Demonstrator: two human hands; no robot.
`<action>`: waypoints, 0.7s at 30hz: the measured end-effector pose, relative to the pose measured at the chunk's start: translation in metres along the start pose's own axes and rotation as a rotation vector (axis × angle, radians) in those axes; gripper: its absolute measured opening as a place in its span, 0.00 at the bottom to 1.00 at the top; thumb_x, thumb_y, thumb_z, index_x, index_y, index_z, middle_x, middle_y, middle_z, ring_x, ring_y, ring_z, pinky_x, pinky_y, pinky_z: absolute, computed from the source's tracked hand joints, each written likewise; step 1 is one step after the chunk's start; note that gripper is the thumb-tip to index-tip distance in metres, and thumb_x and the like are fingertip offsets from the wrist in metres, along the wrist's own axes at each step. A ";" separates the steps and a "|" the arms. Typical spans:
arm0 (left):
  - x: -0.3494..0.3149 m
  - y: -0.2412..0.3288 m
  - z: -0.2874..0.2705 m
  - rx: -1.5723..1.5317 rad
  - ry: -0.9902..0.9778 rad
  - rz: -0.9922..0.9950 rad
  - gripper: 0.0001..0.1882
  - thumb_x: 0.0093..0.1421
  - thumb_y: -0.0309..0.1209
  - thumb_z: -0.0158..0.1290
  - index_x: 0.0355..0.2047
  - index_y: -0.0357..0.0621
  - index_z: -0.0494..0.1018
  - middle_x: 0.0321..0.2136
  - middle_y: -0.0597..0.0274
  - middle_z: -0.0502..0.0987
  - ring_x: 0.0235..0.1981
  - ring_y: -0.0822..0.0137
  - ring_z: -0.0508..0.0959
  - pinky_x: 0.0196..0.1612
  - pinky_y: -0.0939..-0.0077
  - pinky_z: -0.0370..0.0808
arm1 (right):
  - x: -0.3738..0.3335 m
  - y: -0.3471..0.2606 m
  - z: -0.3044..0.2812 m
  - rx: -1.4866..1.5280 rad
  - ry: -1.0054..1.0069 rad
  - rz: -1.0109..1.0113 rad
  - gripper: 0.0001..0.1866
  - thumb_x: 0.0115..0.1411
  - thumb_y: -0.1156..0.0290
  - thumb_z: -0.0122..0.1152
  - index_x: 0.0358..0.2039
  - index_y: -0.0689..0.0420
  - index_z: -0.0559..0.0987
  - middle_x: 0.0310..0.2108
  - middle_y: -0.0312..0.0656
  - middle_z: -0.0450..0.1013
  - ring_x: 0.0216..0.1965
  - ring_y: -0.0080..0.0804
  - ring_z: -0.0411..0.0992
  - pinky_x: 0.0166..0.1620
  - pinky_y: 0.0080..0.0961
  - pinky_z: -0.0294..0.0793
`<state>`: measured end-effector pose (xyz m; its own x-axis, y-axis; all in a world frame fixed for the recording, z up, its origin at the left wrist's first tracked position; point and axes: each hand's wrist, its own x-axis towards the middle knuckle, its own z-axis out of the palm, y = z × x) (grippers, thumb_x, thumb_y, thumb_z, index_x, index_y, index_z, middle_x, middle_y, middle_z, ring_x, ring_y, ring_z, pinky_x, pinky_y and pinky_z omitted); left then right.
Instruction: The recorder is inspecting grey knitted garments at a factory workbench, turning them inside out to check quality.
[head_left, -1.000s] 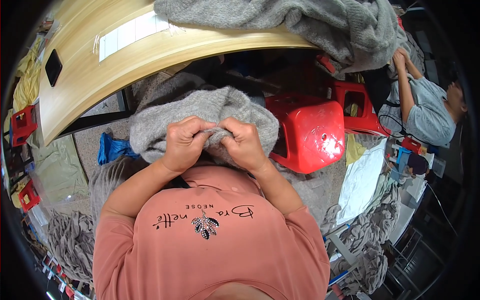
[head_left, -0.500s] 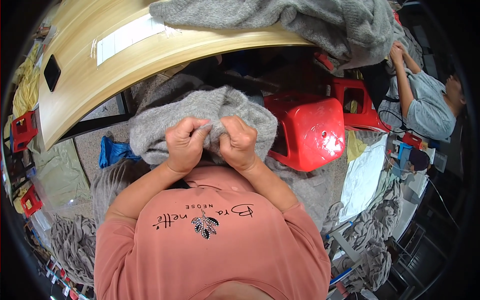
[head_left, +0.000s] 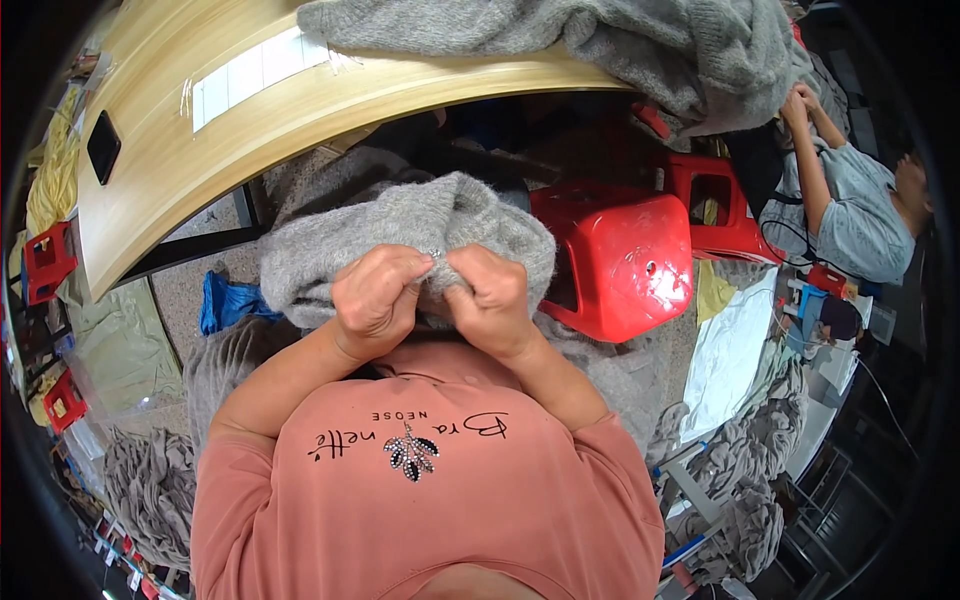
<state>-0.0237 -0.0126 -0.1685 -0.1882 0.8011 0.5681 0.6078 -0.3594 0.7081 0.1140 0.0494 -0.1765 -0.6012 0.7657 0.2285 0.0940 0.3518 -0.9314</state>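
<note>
A fuzzy grey knitted garment lies bunched in front of my body, below the table's near edge. My left hand is closed, its thumb and fingers pinching the knit. Opposite it, my right hand pinches the same garment, with the fingertips of both hands almost meeting. A tiny light, shiny spot shows between the fingertips, too small to name. The curled fingers hide the part of the knit they grip.
A pale wooden table carries a black phone, a white paper strip and another grey knit. Red plastic stools stand to the right. Beyond them sits another person. A blue plastic bag lies left.
Both hands have turned slightly and the fingers have shifted on the knit, with the right hand a little further right. The small shiny spot now shows between the fingertips.
</note>
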 end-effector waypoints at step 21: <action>-0.002 0.005 -0.001 -0.056 0.027 -0.095 0.07 0.44 0.15 0.53 0.25 0.34 0.70 0.18 0.54 0.72 0.19 0.62 0.74 0.20 0.77 0.70 | 0.003 0.000 -0.001 -0.267 0.037 -0.290 0.09 0.35 0.82 0.52 0.22 0.62 0.71 0.15 0.43 0.63 0.15 0.36 0.64 0.19 0.26 0.62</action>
<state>-0.0211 -0.0160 -0.1655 -0.2637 0.8201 0.5079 0.5426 -0.3092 0.7810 0.1134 0.0520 -0.1755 -0.6048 0.6308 0.4861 0.1299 0.6803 -0.7213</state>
